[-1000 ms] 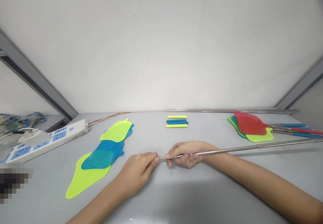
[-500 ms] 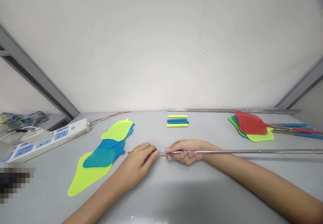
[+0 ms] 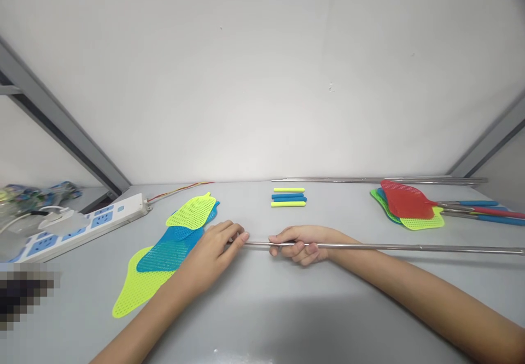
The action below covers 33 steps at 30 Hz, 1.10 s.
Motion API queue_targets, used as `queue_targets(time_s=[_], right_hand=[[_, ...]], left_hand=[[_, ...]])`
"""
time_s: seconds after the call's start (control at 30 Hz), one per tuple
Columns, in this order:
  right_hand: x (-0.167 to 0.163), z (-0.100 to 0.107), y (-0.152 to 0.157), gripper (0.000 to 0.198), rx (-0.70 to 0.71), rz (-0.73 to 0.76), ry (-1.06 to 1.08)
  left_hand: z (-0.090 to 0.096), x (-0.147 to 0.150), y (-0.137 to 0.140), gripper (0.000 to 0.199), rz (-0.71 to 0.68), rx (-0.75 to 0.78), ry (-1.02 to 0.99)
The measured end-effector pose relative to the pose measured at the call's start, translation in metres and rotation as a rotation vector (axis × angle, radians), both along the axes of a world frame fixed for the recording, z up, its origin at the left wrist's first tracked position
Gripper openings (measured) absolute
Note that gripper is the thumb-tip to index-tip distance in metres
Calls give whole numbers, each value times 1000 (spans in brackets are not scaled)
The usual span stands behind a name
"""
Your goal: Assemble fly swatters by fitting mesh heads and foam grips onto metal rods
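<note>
A long silver telescopic rod (image 3: 369, 247) lies level across the view, its thick end toward the right edge. My right hand (image 3: 297, 245) is closed around it near the thinner sections. Farther left, my left hand (image 3: 221, 246) pinches the thin end, and my fingers hide the tip. Beside and partly behind my left wrist lie perforated fly swatter heads: a large yellow-green one (image 3: 135, 293), a blue one (image 3: 166, 254) and a smaller-looking yellow-green one (image 3: 192, 212) over more blue.
Yellow-green and blue handle sleeves (image 3: 289, 197) lie at the back centre. Several metal rods (image 3: 369, 180) run along the wall. Fly swatters with a red head (image 3: 408, 200) on top are stacked at right. A white power strip (image 3: 86, 227) with cables stands at left.
My left hand has slid left along the rod, so more of the thin section shows between my hands. My right hand has stayed nearly in place.
</note>
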State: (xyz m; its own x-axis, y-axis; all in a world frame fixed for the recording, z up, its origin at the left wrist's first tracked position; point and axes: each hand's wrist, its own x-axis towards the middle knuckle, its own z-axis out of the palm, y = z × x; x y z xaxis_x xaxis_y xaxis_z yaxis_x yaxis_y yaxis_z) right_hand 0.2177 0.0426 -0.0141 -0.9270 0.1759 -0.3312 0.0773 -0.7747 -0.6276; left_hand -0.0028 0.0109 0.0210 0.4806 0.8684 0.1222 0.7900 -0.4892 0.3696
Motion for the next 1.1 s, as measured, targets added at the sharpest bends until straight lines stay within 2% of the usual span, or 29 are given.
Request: queue_targets(time_s=[0.17,0.33,0.63,0.87,1.1], right_hand=[[0,-3,1,22,-22,3,14],[2,-4,4,22,-38,11,14],[5,-5,7,21,-62,-7,36],[4,-9,11,22,-117,9,73],[4,-8,10,22,-169,-3,91]], left_hand=[[5,-6,5,33,80,-18,-16],[9,-11,8,35,102,-62,0],[11,-24,16,34,152,-25,9],[11,-44,28,30,46,-129,86],[10,-48,36,28,-18,-69,122]])
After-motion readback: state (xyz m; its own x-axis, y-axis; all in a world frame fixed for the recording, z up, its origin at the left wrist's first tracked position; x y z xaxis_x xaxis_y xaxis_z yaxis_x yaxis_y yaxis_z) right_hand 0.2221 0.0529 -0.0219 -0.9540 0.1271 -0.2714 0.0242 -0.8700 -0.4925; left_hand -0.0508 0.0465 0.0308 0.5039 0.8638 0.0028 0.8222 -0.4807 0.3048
